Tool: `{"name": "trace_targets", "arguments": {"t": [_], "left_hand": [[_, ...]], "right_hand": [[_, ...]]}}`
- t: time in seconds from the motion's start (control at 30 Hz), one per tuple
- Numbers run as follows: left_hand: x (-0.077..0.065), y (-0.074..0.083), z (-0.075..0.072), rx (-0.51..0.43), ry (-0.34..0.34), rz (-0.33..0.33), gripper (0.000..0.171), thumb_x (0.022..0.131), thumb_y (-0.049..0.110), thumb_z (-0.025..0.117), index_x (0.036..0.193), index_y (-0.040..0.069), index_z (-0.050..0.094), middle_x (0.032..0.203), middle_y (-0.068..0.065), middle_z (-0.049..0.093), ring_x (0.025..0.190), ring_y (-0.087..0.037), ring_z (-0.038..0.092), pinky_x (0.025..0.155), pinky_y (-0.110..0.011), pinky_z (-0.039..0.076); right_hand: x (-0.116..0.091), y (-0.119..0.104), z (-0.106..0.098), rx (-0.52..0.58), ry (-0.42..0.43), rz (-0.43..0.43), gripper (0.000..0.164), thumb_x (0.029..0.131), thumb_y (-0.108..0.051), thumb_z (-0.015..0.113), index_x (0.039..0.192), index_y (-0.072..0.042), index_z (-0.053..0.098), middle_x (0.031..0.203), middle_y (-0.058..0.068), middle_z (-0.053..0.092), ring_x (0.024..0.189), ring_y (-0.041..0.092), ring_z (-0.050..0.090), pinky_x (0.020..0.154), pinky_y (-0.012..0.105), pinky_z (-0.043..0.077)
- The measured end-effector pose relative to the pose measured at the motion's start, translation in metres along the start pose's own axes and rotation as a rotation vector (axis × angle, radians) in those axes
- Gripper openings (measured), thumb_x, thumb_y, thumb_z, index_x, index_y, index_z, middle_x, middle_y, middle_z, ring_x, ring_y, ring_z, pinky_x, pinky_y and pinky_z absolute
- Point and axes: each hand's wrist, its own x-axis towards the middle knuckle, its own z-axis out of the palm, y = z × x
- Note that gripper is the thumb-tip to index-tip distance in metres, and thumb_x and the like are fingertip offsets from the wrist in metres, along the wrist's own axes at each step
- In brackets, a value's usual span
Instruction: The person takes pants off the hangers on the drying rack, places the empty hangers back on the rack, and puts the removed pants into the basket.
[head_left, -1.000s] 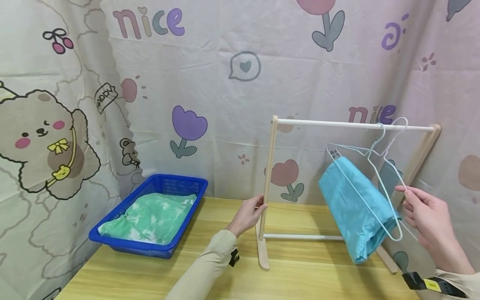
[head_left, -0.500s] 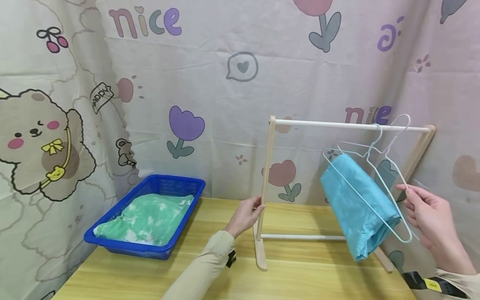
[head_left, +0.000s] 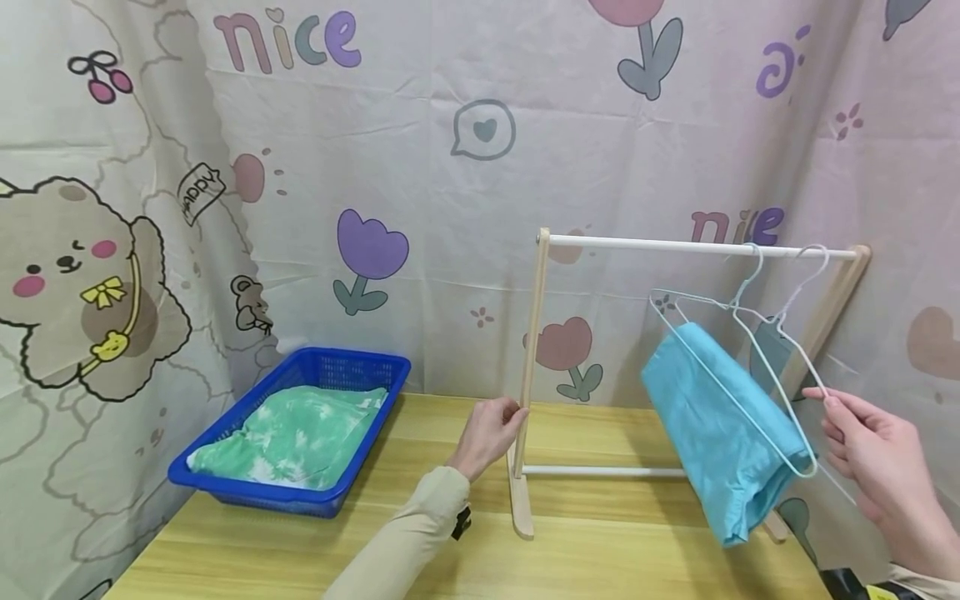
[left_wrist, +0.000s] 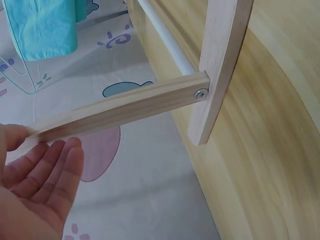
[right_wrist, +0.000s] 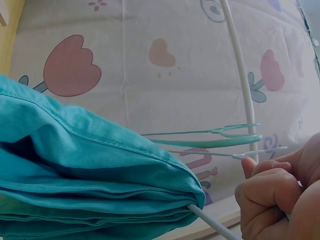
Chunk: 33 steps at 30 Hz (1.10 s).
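Note:
My left hand [head_left: 491,437] holds the left upright of a small wooden clothes rack [head_left: 535,333] between thumb and fingers; the left wrist view shows the post [left_wrist: 125,107] there. At the right, my right hand [head_left: 881,450] pinches the sloping arm of a white hanger [head_left: 798,350]. Folded blue trousers [head_left: 723,433] seem to drape over this hanger's lower bar, which emerges from the cloth [right_wrist: 100,145] in the right wrist view. The white hook is at the rack's top rail. Just left of it, a pale blue hanger [head_left: 750,329] hangs on the rail, its lower bar crossing in front of the trousers.
A blue plastic basket [head_left: 262,497] stands on the wooden table [head_left: 420,542] at the left, with a green and white tie-dyed cloth [head_left: 300,429] inside. Behind the rack hangs a printed curtain [head_left: 450,250]. A white lower bar [head_left: 600,472] joins the rack's feet.
My right hand has moved down and slightly right with the white hanger, whose hook now sits lower at the rail. The trousers have shifted with it. My left hand stays at the upright.

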Motion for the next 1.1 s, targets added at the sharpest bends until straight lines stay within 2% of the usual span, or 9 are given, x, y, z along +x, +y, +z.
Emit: {"name": "trace_targets", "arguments": {"t": [0.17,0.27,0.4,0.63,0.7,0.83,0.93,1.0,1.1], "left_hand": [[-0.004,0.006,0.000,0.105,0.063,-0.003,0.029,0.089,0.032,0.058,0.067,0.016,0.069,0.054,0.013,0.054,0.041,-0.001,0.042,0.036,-0.018,0.034],[-0.005,0.009,0.001,0.125,0.081,0.009,0.032,0.088,0.031,0.058,0.061,0.017,0.067,0.049,0.014,0.050,0.037,0.000,0.037,0.032,-0.018,0.030],[-0.004,0.015,0.005,0.132,0.081,0.024,0.034,0.089,0.029,0.057,0.057,0.020,0.064,0.044,0.015,0.045,0.034,0.002,0.033,0.030,-0.017,0.027],[-0.003,0.023,0.013,0.138,0.068,0.063,0.045,0.089,0.028,0.055,0.046,0.023,0.047,0.038,0.013,0.035,0.034,0.000,0.029,0.032,-0.018,0.024],[-0.003,0.025,0.015,0.147,0.059,0.070,0.046,0.089,0.029,0.055,0.045,0.024,0.045,0.038,0.013,0.034,0.035,0.000,0.029,0.033,-0.018,0.024],[-0.004,0.030,0.021,0.142,0.028,0.073,0.046,0.090,0.031,0.054,0.045,0.024,0.044,0.038,0.014,0.033,0.034,0.000,0.028,0.032,-0.017,0.022],[-0.005,0.034,0.024,0.092,-0.006,0.048,0.046,0.090,0.032,0.054,0.046,0.023,0.046,0.038,0.013,0.033,0.033,0.000,0.028,0.031,-0.018,0.022],[-0.005,0.037,0.027,-0.008,-0.057,0.002,0.045,0.090,0.032,0.054,0.047,0.020,0.050,0.040,0.011,0.040,0.034,0.000,0.035,0.032,-0.017,0.028],[-0.006,0.042,0.031,-0.208,-0.157,-0.101,0.040,0.090,0.030,0.055,0.053,0.016,0.057,0.045,0.004,0.052,0.039,-0.006,0.051,0.038,-0.021,0.043]], "right_hand": [[-0.002,0.006,0.000,-0.039,-0.004,0.023,0.024,0.090,-0.030,0.054,0.111,-0.020,0.061,0.054,-0.003,0.033,0.043,0.020,0.017,0.038,0.038,0.008],[-0.003,0.008,0.000,-0.052,-0.005,0.038,0.025,0.090,-0.031,0.054,0.112,-0.019,0.060,0.054,-0.003,0.033,0.042,0.020,0.017,0.039,0.039,0.009],[-0.004,0.011,0.002,-0.030,-0.018,0.044,0.024,0.091,-0.029,0.054,0.111,-0.019,0.060,0.053,-0.004,0.034,0.041,0.019,0.018,0.039,0.039,0.009],[-0.004,0.013,0.007,0.055,-0.080,0.040,0.018,0.092,-0.023,0.053,0.106,-0.019,0.064,0.053,-0.005,0.036,0.044,0.019,0.014,0.039,0.036,0.006],[-0.004,0.013,0.010,0.053,-0.082,0.068,0.017,0.091,-0.024,0.054,0.104,-0.021,0.064,0.054,-0.005,0.038,0.041,0.015,0.018,0.038,0.036,0.009],[-0.004,0.014,0.015,0.048,-0.074,0.113,0.015,0.090,-0.026,0.055,0.100,-0.025,0.066,0.062,-0.010,0.052,0.046,0.000,0.041,0.034,0.031,0.020],[-0.005,0.014,0.018,0.024,-0.080,0.106,0.017,0.091,-0.027,0.055,0.102,-0.024,0.068,0.065,-0.011,0.054,0.046,-0.001,0.041,0.033,0.033,0.017],[-0.005,0.014,0.021,-0.016,-0.078,0.094,0.018,0.091,-0.028,0.054,0.103,-0.024,0.067,0.061,-0.008,0.047,0.042,0.004,0.034,0.038,0.039,0.010],[-0.003,0.014,0.024,-0.026,-0.078,0.085,0.018,0.091,-0.029,0.054,0.104,-0.025,0.067,0.061,-0.006,0.046,0.041,0.007,0.033,0.039,0.040,0.009]]}}
